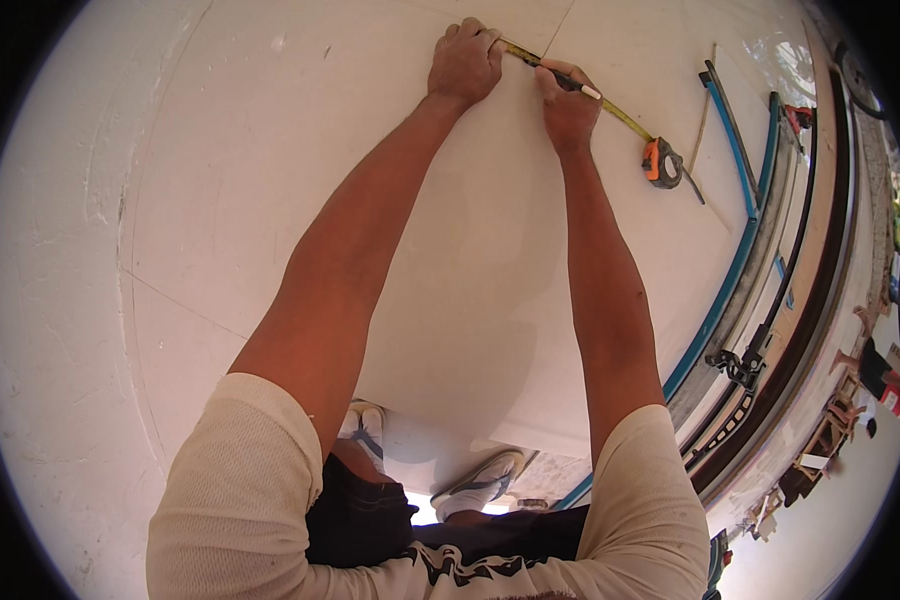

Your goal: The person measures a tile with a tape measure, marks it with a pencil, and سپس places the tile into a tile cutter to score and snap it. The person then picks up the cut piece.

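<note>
Left hand (464, 62), fingers curled, pins the yellow tape blade (625, 117) flat on the white board (370, 130). Right hand (568, 105) pinches a pencil (570, 82) against the blade. The orange tape measure case (661, 163) lies just beside the right hand.

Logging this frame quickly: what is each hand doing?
Left hand: closed, pressing the yellow tape measure blade onto the white board.
Right hand: closed on a pencil.

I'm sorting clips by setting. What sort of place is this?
Probably a building site or workshop. The left hand pins a tape measure on a large white board while the right hand marks with a pencil; clamps lie alongside.
</note>
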